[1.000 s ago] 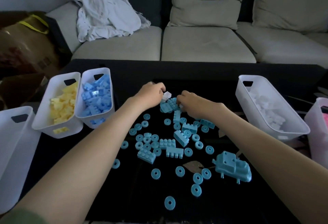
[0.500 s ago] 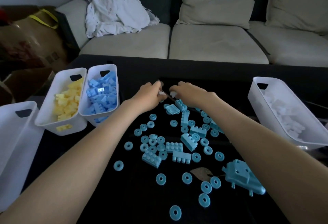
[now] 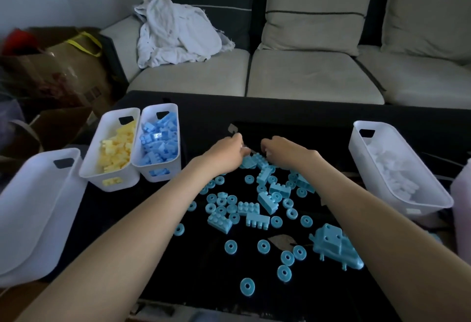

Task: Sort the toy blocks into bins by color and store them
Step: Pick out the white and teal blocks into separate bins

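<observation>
Toy blocks (image 3: pixel 248 208), light blue bricks and rings, lie scattered on the black table (image 3: pixel 204 283), with a boat-shaped piece (image 3: pixel 331 245) at near right. Beyond them, the left hand (image 3: pixel 226 154) and right hand (image 3: pixel 285 152) curl over the pile's far edge; whether either grips anything I cannot tell. The yellow bin (image 3: pixel 127 182) and blue bin (image 3: pixel 178 138) stand far left, the white bin (image 3: pixel 369 176) right

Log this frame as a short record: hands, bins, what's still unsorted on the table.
left hand: far edge of the loose pile, fingers curled, grip unclear
right hand: opposite it at the same spot, grip unclear
bins on left: yellow-block bin and blue-block bin, side by side; third bin, no contents visible
bin on right: white-block bin
unsorted: light-blue pieces scattered on black table
</observation>
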Demonstrator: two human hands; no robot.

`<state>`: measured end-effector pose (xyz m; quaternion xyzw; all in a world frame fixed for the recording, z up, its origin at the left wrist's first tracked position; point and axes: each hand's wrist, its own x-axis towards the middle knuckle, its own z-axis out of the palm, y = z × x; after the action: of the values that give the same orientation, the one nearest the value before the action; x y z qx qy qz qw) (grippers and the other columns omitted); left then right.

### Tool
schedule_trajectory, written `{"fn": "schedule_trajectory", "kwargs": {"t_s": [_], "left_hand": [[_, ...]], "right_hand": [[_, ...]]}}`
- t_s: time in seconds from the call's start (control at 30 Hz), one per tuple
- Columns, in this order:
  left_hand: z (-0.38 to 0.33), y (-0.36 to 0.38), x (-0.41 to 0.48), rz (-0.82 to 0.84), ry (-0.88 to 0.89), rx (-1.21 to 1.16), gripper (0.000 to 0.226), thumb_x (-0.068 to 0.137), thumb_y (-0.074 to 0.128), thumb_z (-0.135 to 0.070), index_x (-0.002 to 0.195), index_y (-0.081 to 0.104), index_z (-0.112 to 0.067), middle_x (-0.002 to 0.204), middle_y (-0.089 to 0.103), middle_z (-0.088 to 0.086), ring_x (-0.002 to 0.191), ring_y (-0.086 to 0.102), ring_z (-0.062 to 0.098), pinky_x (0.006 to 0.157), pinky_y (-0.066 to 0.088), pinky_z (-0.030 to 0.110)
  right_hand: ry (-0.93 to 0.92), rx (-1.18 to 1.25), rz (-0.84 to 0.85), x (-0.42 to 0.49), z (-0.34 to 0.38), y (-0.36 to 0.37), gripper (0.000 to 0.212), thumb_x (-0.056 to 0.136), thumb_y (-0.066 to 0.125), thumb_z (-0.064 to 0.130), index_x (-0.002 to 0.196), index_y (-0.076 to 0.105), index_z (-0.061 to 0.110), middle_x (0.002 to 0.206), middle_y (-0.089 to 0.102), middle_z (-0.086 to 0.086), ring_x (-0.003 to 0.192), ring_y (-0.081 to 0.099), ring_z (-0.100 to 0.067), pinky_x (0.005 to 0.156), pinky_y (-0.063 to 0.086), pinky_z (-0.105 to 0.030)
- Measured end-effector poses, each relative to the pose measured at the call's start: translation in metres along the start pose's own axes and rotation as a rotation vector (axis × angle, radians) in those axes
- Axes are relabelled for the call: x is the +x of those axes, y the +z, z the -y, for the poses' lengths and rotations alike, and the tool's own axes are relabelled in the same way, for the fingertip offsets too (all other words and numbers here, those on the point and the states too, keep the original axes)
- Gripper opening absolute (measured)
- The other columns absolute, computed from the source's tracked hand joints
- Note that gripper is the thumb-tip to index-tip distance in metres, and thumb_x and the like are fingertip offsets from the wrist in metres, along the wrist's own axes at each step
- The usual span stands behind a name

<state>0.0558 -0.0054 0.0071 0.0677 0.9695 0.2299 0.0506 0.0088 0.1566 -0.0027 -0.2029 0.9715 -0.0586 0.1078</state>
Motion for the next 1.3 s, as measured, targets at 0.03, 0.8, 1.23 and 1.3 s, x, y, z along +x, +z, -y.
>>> {"fn": "schedule_trajectory", "kwargs": {"t_s": [0.03,0.8,1.23,1.3], "left_hand": [[-0.001,0.000,-0.004,0.015,-0.009,0.001,0.019,0.099,0.041,-0.034,0.099,0.042,-0.015,0.086,0.047,-0.002,0.074,0.048,0.009,0.055,0.032,0.023],[-0.235,0.078,-0.006,0.150,0.189,-0.311,0.023,0.092,0.048,-0.019,0.115,0.049,-0.017,0.107,0.056,0.006,0.093,0.056,0.019,0.080,0.049,0.034],[-0.240,0.061,-0.028,0.159,0.362,-0.123,0.073,0.088,0.041,-0.004,0.149,0.012,-0.030,0.110,0.058,0.009,0.090,0.061,0.022,0.079,0.053,0.039],[-0.229,0.050,-0.043,0.171,0.417,-0.105,0.068,0.086,0.045,-0.004,0.147,0.022,-0.025,0.130,0.050,0.010,0.105,0.057,0.021,0.088,0.050,0.040]], "right_hand": [[0.010,0.010,-0.012,-0.003,0.000,0.001,0.021,0.093,0.051,0.018,0.114,0.052,0.016,0.105,0.049,-0.003,0.089,0.053,-0.020,0.076,0.050,-0.035],[0.344,0.558,-0.439,-0.192,-0.162,-0.027,0.074,0.088,0.057,0.008,0.148,0.016,0.022,0.144,0.031,-0.014,0.114,0.049,-0.028,0.082,0.041,-0.030],[0.180,0.332,-0.442,-0.206,-0.135,-0.051,0.054,0.094,0.050,0.013,0.144,0.029,0.014,0.143,0.036,-0.011,0.119,0.048,-0.025,0.091,0.040,-0.030],[0.137,0.320,-0.419,-0.209,-0.123,-0.049,0.054,0.093,0.052,0.015,0.143,0.030,0.013,0.141,0.036,-0.011,0.121,0.045,-0.026,0.093,0.040,-0.033]]}}
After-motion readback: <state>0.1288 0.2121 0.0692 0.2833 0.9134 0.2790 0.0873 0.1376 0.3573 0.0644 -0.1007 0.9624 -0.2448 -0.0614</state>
